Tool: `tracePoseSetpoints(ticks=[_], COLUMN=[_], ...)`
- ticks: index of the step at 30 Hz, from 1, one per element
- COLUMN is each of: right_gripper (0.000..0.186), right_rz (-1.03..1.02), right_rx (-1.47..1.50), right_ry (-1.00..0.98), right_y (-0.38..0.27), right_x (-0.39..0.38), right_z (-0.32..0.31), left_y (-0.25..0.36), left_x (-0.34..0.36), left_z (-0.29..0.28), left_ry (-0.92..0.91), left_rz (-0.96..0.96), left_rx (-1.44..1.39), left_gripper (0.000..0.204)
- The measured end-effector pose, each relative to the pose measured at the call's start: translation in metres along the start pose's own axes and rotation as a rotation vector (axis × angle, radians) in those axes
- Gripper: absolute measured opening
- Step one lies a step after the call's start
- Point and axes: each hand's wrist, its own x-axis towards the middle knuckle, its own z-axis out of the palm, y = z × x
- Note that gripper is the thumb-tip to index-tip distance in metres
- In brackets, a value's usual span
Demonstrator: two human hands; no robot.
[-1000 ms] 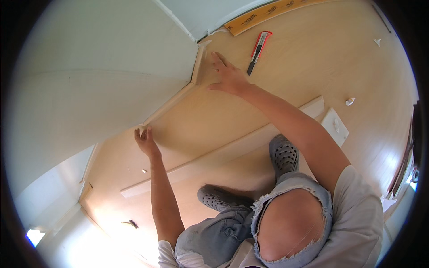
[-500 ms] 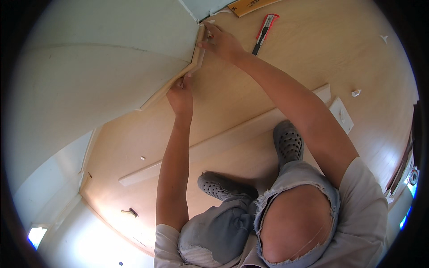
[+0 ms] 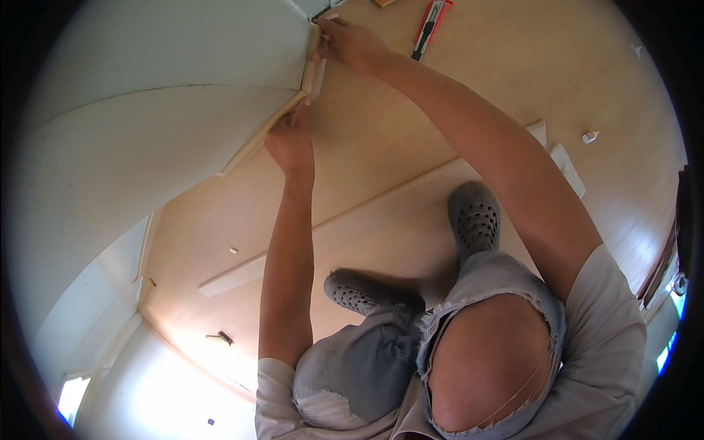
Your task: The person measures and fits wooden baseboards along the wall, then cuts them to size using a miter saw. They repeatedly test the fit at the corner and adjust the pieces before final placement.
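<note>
Trim strip [image 3: 254, 139] lines wall [image 3: 176, 121], beside your left hand [image 3: 289, 139]; shorter piece [image 3: 311, 72] meets it just ahead, at your right hand [image 3: 355, 47]. Can't tell whether either hand grips. Knife [image 3: 430, 29] lies right of both.

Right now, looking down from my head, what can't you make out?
All in the head view:
Orange piece: cut off by the top edge.
White plate: partly hidden behind the right arm.
Wall trim: partly covered by the right hand.
Dark spot, lower left: too small to identify.
</note>
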Motion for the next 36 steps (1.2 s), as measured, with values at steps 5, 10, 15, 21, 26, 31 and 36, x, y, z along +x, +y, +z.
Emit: tracePoseSetpoints(ticks=[5,10,15,21,26,31,36], right_gripper=[0.069,0.070,0.073,0.079,0.079,0.077,0.082], right_rz=[0.009,0.024,0.075,0.142,0.191,0.191,0.189], right_rx=[-0.005,-0.025,-0.028,0.114,0.162,0.205,0.118], right_ry=[0.022,-0.022,-0.062,-0.072,-0.067,-0.042,-0.123], right_y=[0.006,0.000,-0.009,-0.003,-0.005,0.004,-0.006], right_x=[0.006,0.011,0.011,0.010,0.011,0.018,0.023], right_z=[-0.001,-0.007,-0.016,-0.017,-0.019,-0.013,-0.023], left_y=[0.014,0.005,-0.006,0.007,0.012,0.020,0.018], left_x=[0.004,0.006,0.013,0.017,0.013,0.014,0.015], left_z=[-0.004,0.002,0.009,0.008,0.012,0.011,0.009], left_ry=[-0.072,0.015,0.062,-0.148,-0.191,-0.173,-0.188], left_rz=[-0.113,-0.002,0.085,-0.281,-0.579,-0.655,-0.644], left_rx=[0.153,0.111,0.201,-0.011,-0.575,-0.611,-0.638], left_gripper=[0.053,0.051,0.057,0.057,0.044,0.043,0.042])
